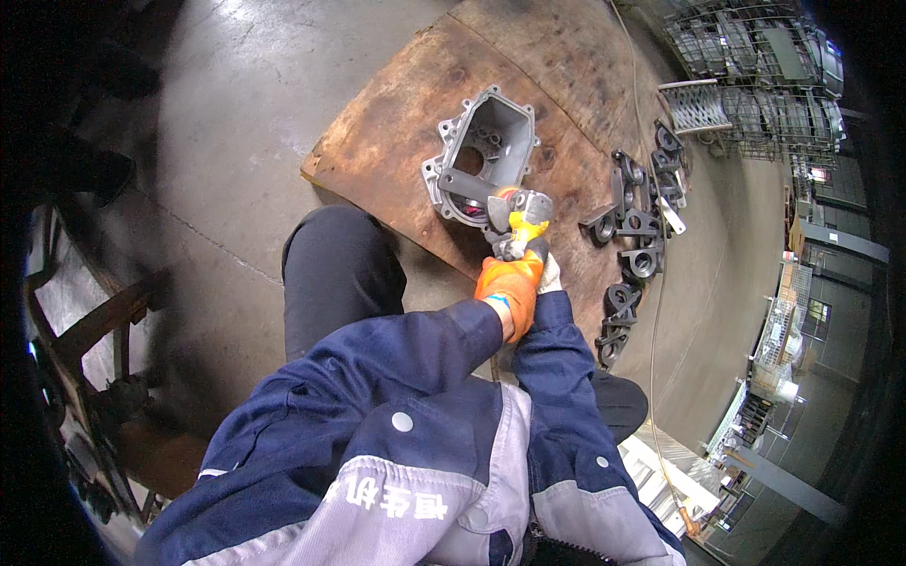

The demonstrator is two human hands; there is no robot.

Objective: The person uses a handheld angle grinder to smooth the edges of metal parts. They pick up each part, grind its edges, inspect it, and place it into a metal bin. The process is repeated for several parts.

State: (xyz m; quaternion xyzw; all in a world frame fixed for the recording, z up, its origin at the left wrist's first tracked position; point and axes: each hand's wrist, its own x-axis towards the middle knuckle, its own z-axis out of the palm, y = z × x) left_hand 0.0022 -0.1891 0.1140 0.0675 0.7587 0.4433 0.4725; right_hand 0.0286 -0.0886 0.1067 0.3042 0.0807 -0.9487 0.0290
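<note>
My left hand (511,281), in an orange glove, is closed around the body of a yellow and grey angle grinder (525,219). My right hand (550,272), in a pale glove, is close against it on the right and also appears closed on the grinder; its fingers are mostly hidden. The grinder's head meets the end of a flat grey metal bar (464,182). That bar lies across the lower part of an open, light grey cast metal housing (514,118) with bolt lugs around its rim. Whether the disc touches the bar or the housing rim cannot be made out.
The housing rests on a stained brown wooden board (377,123). Several dark metal brackets (640,226) lie along its right side. A thin cable (658,330) runs past them over the concrete floor (226,113). Wire baskets of metal parts (755,85) stand at the far right.
</note>
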